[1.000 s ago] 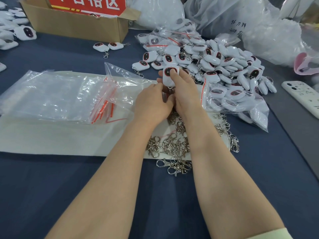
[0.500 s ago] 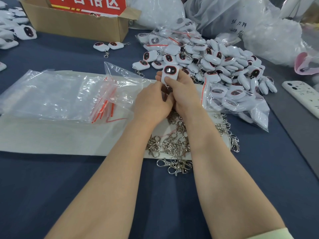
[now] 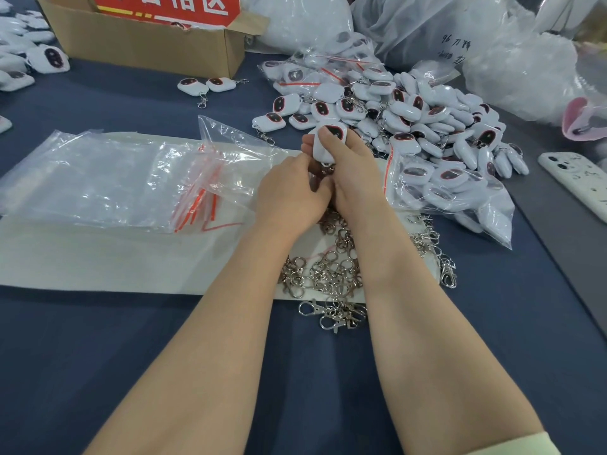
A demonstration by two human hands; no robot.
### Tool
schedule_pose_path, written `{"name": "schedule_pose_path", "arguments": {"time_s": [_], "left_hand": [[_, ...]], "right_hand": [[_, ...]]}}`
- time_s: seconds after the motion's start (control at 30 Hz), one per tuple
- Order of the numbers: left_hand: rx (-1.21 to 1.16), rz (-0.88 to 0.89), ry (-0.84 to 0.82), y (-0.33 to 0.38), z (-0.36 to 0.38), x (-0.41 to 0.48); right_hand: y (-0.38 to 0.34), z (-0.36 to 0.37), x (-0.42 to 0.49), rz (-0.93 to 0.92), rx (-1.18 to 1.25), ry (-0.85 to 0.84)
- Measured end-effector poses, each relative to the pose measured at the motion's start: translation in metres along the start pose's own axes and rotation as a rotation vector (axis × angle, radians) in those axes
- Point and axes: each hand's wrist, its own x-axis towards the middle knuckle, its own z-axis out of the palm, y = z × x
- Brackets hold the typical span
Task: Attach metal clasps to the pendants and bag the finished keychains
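My right hand [image 3: 353, 174] grips a white pendant [image 3: 328, 142] with a dark red-rimmed oval face, thumb across its front. My left hand [image 3: 290, 192] is curled against it from the left, pinching a metal clasp [image 3: 325, 169] at the pendant's lower end; the clasp is mostly hidden between the hands. A heap of loose silver clasps [image 3: 328, 270] lies under my forearms on a white sheet [image 3: 98, 257]. A large pile of white pendants [image 3: 410, 116] spreads beyond my hands. Clear zip bags [image 3: 115, 182] with red seals are stacked to the left.
A cardboard box [image 3: 144, 44] stands at the back left, two finished keychains [image 3: 207, 85] in front of it. A filled bag of pendants [image 3: 450, 188] lies right of my hands. A phone [image 3: 578, 178] lies at the right edge. More pendants [image 3: 23, 57] sit far left. Plastic sacks [image 3: 492, 37] fill the back.
The pendant has tilted slightly in my right hand while both hands stay pressed together at the same spot; the left fingers have shifted a little at the clasp.
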Motion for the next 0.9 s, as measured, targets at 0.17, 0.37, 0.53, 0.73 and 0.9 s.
{"name": "schedule_pose_path", "arguments": {"time_s": [0.17, 0.37, 0.53, 0.73, 0.9], "left_hand": [[0.004, -0.004, -0.013, 0.0, 0.0015, 0.0003], [0.019, -0.002, -0.005, 0.0003, 0.0001, 0.0013], [0.015, -0.014, -0.005, -0.0002, 0.0024, 0.0015], [0.01, -0.008, -0.001, -0.0009, 0.0031, 0.0026], [0.01, -0.001, -0.008, -0.0019, 0.0033, 0.0028]], "right_hand": [[-0.0002, -0.0008, -0.0032, -0.041, -0.061, -0.065], [-0.0018, 0.0003, -0.0034, -0.019, -0.059, -0.061], [-0.0019, 0.0024, -0.0022, 0.052, 0.005, -0.035], [-0.0002, 0.0008, -0.0022, -0.013, -0.097, -0.031], [-0.0005, 0.0009, -0.0012, 0.014, -0.042, -0.024]]}}
